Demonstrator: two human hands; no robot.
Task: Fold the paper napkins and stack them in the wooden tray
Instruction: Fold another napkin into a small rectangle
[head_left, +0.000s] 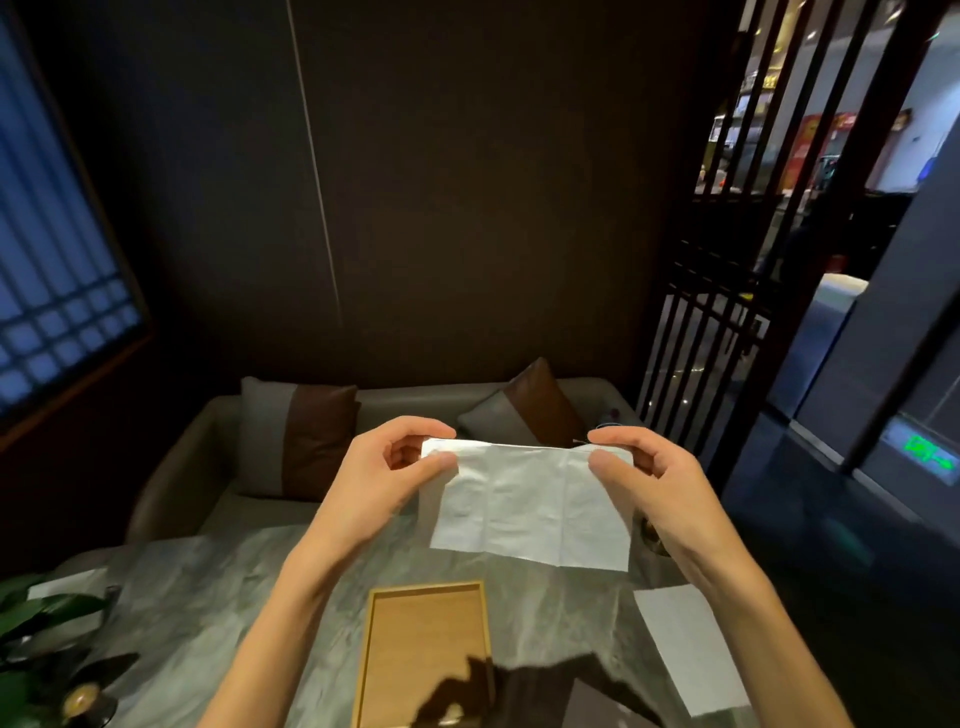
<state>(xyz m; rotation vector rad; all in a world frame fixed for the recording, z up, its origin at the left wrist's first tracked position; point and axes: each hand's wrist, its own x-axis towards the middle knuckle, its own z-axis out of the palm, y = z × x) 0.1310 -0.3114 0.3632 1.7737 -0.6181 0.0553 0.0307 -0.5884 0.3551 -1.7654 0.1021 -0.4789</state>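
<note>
Wooden tray (423, 644) lies nearest, no napkin seen in it. Above and beyond the tray, left hand (395, 467) and right hand (644, 470) each pinch a top corner of one paper napkin (530, 506), hanging open in mid-air. A second napkin (685, 647) lies flat right of the tray. Judgement: folding stage; next, bring edges squarely together.
</note>
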